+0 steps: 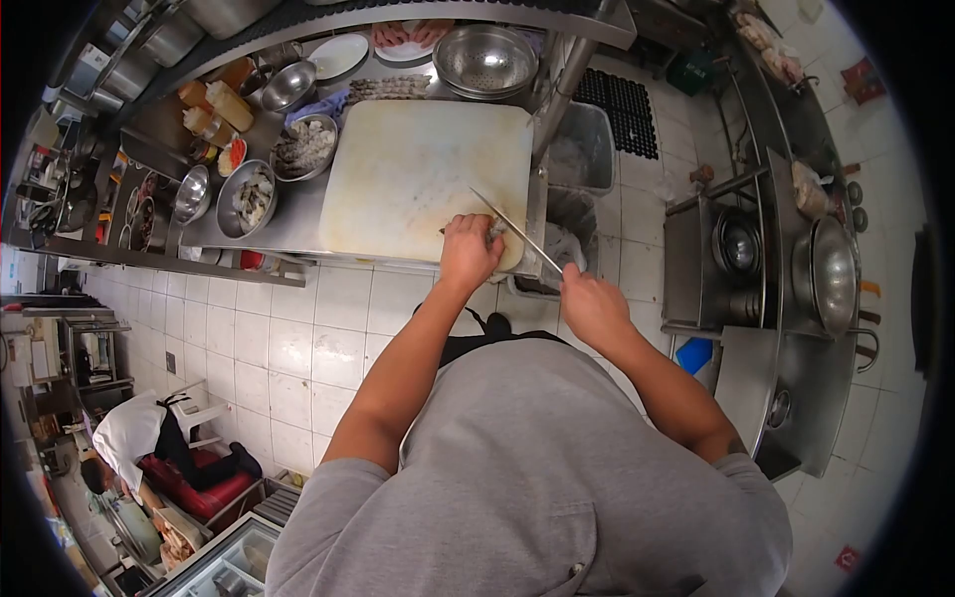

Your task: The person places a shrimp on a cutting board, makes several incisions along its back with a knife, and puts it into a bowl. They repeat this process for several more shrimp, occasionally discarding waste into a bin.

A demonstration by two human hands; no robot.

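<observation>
A small grey shrimp-like piece (495,231) sits at the cutting board's (418,169) near right edge, pinched in the curled left hand (468,251). The right hand (592,301) is fisted round a knife (517,231), whose blade passes just beside those fingers; a slip could cut them.

Steel colander (487,60) at the counter's far edge, white plate (338,55) to its left. Bowl of shrimp (305,146) and bowl of mixed seafood (247,199) on the counter's left part; orange squeeze bottles (229,104) beyond. Grey bin (587,149) beside the counter, black floor mat (617,109) behind it. Lower left, a person in white (129,433) bends over.
</observation>
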